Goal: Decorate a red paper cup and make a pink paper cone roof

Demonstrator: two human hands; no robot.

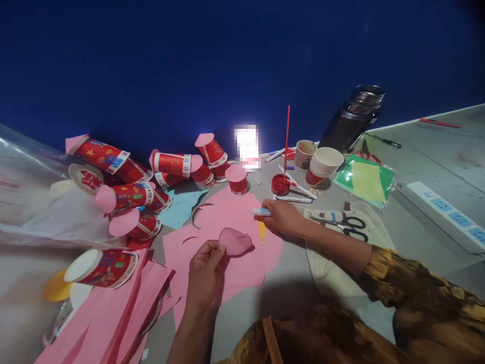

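My left hand [206, 273] pinches the edge of a pink paper circle [235, 241], which has a dark blue outline and a slightly curled rim. It hangs over a large pink paper sheet [223, 275] with curved cut-outs. Closed around a small white-and-blue glue stick [261, 212], my right hand [282, 217] is over the sheet's right side; its far end is hidden in the fingers. A yellow scrap [262, 231] shows just below that hand. Beyond the sheet stands a red paper cup [238, 187] topped with a pink disc [235, 173].
Red cups [132, 196] with pink pieces crowd the left, near a plastic bag [30, 192]. Black-handled scissors [348, 225] lie on a cloth [329, 273] at right. Markers [293, 199], stacked paper cups [324, 164], a thermos [354, 119] and a power strip [443, 210] are farther out.
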